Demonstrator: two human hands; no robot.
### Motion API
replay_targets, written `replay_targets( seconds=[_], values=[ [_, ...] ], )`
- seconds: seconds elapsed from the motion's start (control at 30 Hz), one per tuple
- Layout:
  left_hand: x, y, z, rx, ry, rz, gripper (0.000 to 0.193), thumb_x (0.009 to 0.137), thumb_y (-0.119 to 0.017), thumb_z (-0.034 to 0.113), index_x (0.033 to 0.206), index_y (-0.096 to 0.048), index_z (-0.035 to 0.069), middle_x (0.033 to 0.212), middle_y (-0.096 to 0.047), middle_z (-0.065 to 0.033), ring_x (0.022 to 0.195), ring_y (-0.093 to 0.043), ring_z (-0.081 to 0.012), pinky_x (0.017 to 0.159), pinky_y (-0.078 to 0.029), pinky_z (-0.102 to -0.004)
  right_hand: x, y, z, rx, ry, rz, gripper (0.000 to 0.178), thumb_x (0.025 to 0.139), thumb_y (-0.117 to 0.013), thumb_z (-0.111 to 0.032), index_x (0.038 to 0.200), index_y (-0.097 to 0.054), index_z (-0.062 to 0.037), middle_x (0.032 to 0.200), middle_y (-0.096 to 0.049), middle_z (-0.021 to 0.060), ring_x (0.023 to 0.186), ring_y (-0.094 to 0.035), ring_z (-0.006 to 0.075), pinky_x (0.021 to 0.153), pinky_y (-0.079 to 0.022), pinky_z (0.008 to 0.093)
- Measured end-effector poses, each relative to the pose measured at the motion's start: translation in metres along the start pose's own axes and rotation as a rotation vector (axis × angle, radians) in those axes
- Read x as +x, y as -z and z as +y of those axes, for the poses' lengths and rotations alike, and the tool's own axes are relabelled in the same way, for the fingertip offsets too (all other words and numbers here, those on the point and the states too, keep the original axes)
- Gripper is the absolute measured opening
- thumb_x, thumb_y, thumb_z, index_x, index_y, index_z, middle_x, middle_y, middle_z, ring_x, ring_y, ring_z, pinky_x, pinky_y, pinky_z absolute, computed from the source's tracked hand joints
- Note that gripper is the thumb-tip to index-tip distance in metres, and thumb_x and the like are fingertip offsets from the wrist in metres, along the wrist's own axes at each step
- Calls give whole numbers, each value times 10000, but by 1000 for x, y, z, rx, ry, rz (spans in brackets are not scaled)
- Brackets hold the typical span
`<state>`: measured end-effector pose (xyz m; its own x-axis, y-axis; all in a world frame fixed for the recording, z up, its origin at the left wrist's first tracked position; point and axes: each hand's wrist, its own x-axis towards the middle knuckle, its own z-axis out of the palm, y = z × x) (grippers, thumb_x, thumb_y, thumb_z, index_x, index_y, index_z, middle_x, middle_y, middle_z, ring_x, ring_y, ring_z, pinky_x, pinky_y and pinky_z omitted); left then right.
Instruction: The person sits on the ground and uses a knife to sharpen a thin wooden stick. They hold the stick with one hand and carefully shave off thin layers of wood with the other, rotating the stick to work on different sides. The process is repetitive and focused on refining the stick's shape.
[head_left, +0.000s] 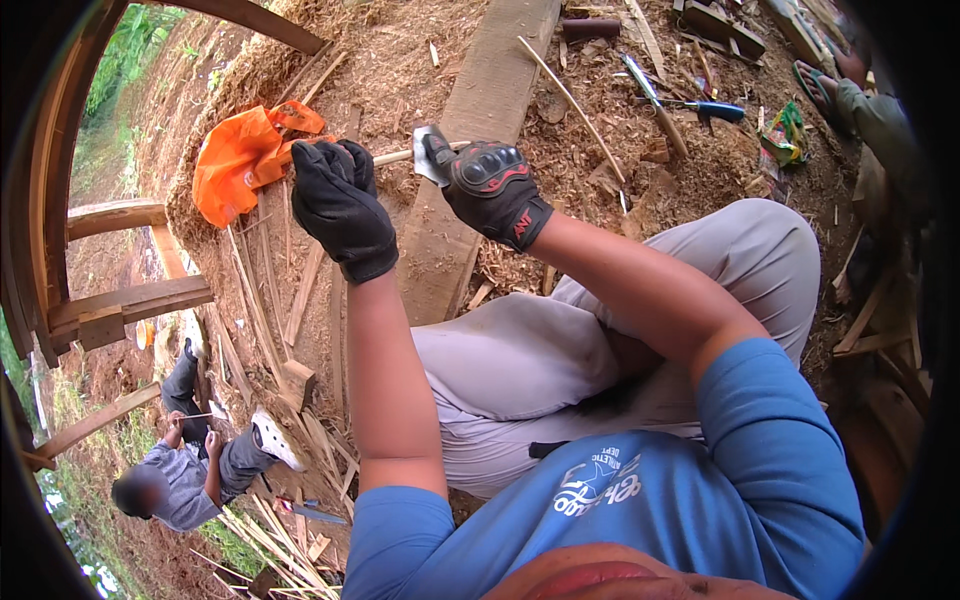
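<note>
My left hand (342, 205), in a black glove, is closed round the left part of a thin pale wooden stick (393, 157). In a black glove with hard knuckle guards, my right hand (487, 180) grips a flat, light grey piece (430, 153) that lies against the same stick. I cannot make out whether this piece is metal or an abrasive sheet. The stick runs level between both hands, over a wide wooden plank (502, 85) on the ground. Just beyond my left hand lies an orange plastic bag (235, 165).
Wood shavings and offcuts cover the ground. A blue-handled tool (715, 110) and a long blade (640, 78) lie ahead on the right, near a colourful wrapper (785, 133). At left stands a wooden frame (130, 305); another person (185, 475) sits beyond, holding a thin stick. A sandalled foot (815, 85) shows far right.
</note>
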<state>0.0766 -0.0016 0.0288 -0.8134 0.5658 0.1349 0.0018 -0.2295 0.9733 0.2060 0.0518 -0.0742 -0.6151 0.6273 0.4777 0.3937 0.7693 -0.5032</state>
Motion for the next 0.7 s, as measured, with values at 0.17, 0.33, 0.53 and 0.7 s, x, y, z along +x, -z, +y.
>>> replay_targets(
  seconds=[0.17, 0.33, 0.53, 0.7],
  values=[
    [0, -2, 2, -57, 36, -42, 476, 1107, -497, 438, 723, -423, 166, 674, -331, 60, 594, -358, -78, 559, -324, -229, -7, -18, 44, -18, -233, -250, 374, 1017, -491, -153, 1328, -617, 10, 706, -677, 141, 626, -677, 340, 581, -532, 478],
    [13, 15, -2, -66, -6, -39, 508, 1105, -479, 464, 693, -397, 177, 644, -335, 56, 563, -341, -82, 515, -266, -247, -1, 0, 16, -37, -75, -162, 337, 1073, -428, -181, 1291, -635, -27, 746, -700, 148, 654, -697, 345, 597, -548, 478],
    [12, 14, 2, -24, -12, -64, 523, 1111, -448, 475, 683, -359, 189, 624, -291, 59, 522, -307, -83, 477, -189, -254, 11, 7, -4, 116, -93, -215, 424, 955, -572, -193, 1365, -608, -92, 826, -700, 174, 735, -691, 374, 670, -554, 506],
    [21, 21, 3, -41, 77, -127, 531, 1081, -474, 516, 676, -334, 203, 625, -278, 51, 531, -263, -102, 483, -171, -279, 1, -18, 86, 33, -326, -369, 318, 1064, -484, -304, 1153, -709, -98, 964, -747, 188, 813, -720, 398, 712, -559, 518]
  ],
)
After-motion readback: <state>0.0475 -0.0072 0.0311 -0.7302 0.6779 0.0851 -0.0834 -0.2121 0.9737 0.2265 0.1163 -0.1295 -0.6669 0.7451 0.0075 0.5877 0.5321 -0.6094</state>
